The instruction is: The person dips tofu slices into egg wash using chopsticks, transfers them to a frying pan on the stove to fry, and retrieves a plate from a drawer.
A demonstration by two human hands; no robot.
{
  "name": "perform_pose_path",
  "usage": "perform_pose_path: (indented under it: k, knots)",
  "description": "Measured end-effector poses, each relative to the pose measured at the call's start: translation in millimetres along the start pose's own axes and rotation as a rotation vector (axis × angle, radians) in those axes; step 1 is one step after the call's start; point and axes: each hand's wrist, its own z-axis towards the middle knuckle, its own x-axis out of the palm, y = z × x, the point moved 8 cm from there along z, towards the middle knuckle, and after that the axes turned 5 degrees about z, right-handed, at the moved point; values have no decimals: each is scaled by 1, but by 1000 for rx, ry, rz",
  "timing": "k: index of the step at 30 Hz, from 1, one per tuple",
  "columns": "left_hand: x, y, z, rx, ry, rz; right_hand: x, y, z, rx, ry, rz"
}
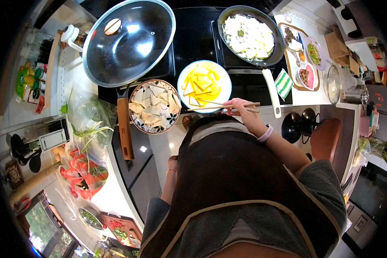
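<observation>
My right hand [244, 112] is closed around a pair of chopsticks [221, 106], whose tips reach over the front edge of a blue-rimmed white bowl [228, 88]. Flat pale-yellow pieces [202, 81] lie in yellow liquid in the bowl. Left of it sits a patterned plate [175, 123] of pale, thin triangular slices [154, 105]. My left hand [172, 162] hangs low beside the dark apron [236, 159]; its fingers are hidden. Up on the right burner, a frying pan [280, 49] with a white handle [271, 92] contains white and yellowish food [247, 38].
A glass-lidded wok [129, 43] fills the left burner, its wooden handle [124, 129] jutting toward me. A green-striped sponge [283, 84] lies by the pan handle. At right stands a tray [294, 81] with small dishes. Bags [83, 172] and a cutting board [133, 232] line the left counter.
</observation>
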Motion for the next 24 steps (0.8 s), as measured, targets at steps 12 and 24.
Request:
perform_pose_path:
  k: [12,24]
  knots:
    - [-20,-63,-17,244,-68,613,0,7,-5,-101,-115,142]
    - [-16,-24,-7,42,-9,294,1,37,-19,-382,-42,-534]
